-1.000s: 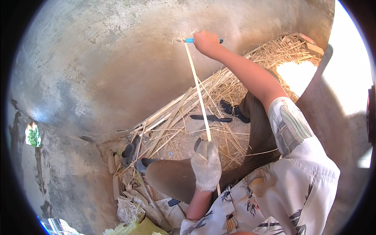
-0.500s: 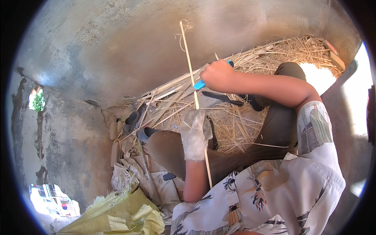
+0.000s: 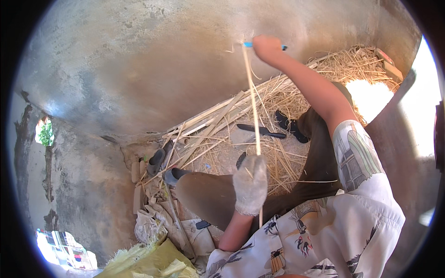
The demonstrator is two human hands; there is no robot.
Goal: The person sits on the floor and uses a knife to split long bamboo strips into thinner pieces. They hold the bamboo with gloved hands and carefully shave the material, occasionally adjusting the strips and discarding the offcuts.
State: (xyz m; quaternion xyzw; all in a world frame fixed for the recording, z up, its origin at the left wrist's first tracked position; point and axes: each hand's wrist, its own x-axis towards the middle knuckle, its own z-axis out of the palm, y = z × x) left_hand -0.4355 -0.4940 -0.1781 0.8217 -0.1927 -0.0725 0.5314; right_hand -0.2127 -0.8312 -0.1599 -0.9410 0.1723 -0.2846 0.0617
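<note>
Hands well apart, gloved left hand (image 3: pixel 251 183) clamped on pale strip (image 3: pixel 255 111) spanning between both hands, bare right hand (image 3: pixel 267 48) clenched round blue tool (image 3: pixel 248 45), now shifted from near the left hand to the strip's far end, black blade-shaped object (image 3: pixel 269 133) lying beyond the left hand.

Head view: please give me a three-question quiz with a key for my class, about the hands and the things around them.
1. What colour is the tool in the right hand?
2. True or false: the pale strip passes through the gloved left hand.
3. The dark blade lies: a) in the right hand; b) in the left hand; c) on the ground.
Key: 1. blue, with a dark end; 2. true; 3. c.
</note>
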